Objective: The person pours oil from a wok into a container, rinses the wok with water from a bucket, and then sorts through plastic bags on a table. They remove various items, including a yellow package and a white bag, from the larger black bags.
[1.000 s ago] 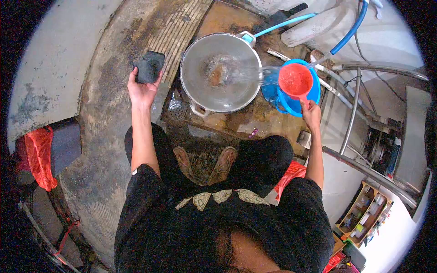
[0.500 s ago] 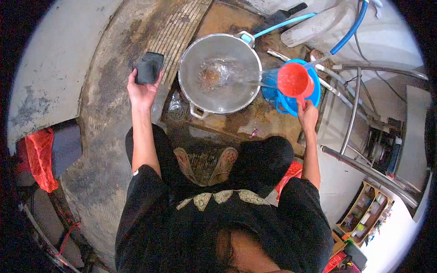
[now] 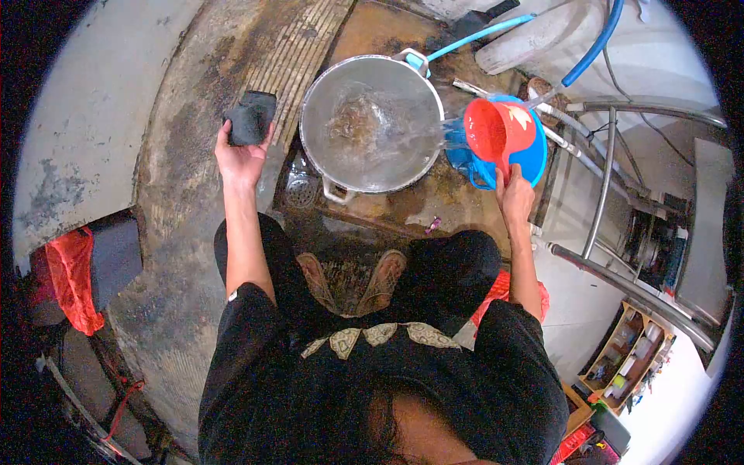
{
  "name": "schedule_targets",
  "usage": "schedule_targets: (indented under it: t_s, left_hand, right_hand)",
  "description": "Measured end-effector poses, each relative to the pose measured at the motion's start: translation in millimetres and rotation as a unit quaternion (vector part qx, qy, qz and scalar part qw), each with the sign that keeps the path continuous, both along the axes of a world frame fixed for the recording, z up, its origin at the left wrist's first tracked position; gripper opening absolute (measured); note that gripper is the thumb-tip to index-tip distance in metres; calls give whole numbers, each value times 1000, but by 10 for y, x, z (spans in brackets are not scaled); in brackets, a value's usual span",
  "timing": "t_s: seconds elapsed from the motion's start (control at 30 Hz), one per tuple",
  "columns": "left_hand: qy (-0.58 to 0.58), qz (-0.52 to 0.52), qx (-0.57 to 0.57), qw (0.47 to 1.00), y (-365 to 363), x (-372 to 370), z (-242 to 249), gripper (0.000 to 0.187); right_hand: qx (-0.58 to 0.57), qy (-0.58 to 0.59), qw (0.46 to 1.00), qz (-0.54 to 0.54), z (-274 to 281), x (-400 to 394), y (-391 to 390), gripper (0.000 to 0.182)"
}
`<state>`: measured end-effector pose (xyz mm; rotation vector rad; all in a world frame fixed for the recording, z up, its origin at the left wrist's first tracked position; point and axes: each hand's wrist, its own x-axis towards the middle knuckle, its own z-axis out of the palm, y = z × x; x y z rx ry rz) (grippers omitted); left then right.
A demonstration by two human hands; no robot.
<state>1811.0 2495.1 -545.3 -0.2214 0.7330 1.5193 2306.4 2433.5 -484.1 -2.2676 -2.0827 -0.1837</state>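
Note:
My left hand (image 3: 242, 161) holds a dark grey, cup-like object (image 3: 251, 118) over the floor, left of the big metal pot (image 3: 319, 155). The fingers of my right hand (image 3: 513, 192) are closed round the handle of a red dipper (image 3: 523, 128). The dipper is tilted toward the pot, above a blue basin (image 3: 533, 161). Water streams from the dipper into the pot, where it splashes over something brownish at the bottom.
A blue hose (image 3: 597, 48) hangs at upper right, with water running from its end. Metal rails (image 3: 604, 182) stand at the right. A floor drain (image 3: 301, 188) lies beside the pot. A red bag (image 3: 71, 283) is at far left.
My right hand has moved slightly left and tipped the red dipper further toward the pot. Water in the pot is more churned. My left hand has barely moved.

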Motion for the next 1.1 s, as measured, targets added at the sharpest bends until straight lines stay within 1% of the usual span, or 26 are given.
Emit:
schedule_targets:
  t_s: [0.23,0.27,0.37,0.4,0.47,0.57,0.67,0.7,0.73,0.83,0.87,0.9,0.93,0.97,1.0,1.03,1.1]
  left_hand:
    - [0,10,-8,1000,10,52,74,33]
    - [0,11,-13,1000,8,67,91,33]
    - [4,15,-23,1000,9,81,123,34]
    - [7,17,-25,1000,7,80,127,34]
    - [7,15,-20,1000,-7,61,108,35]
    - [8,9,-3,1000,-19,-3,72,35]
    - [13,12,-8,1000,-31,19,133,35]
    - [11,16,-13,1000,-48,33,148,35]
    - [11,21,-18,1000,-50,26,170,34]
    - [-5,14,-4,1000,-116,-44,151,33]
    - [-3,22,10,1000,-144,-58,164,33]
    - [0,31,7,999,-166,-97,167,33]
    - [1,40,5,999,-189,-125,160,33]
    - [1,48,3,999,-213,-147,164,33]
    - [12,57,-4,998,-240,-141,225,32]
    - [15,58,8,998,-261,-166,238,32]
    - [12,56,33,998,-282,-182,231,31]
  right_hand:
    - [-13,18,999,28,-82,-89,-43,23]
    - [-12,1,1000,28,-78,-114,-43,22]
    - [7,14,1000,3,-73,-77,-68,22]
    - [16,11,1000,-20,-69,-37,-76,23]
    - [34,5,997,-65,-57,136,-107,25]
    - [21,-35,994,-103,-121,517,-115,28]
    - [-95,-51,989,-105,-443,944,90,30]
    - [-136,-52,984,-105,-616,1092,213,30]
    - [-176,-80,978,-80,-855,1224,367,27]
    - [-229,-47,969,-85,-1242,1147,729,26]
    - [-254,-19,958,-133,-1378,1131,836,30]
    - [-189,4,977,-95,-1558,1121,869,30]
    - [-121,26,991,-59,-1959,1272,860,30]
    - [-54,47,997,-23,-2185,1334,879,32]
    - [-58,-85,990,101,-1269,686,1063,27]
    - [-134,-35,987,78,-1406,812,1011,25]
    - [-279,58,958,20,-1735,1227,840,21]
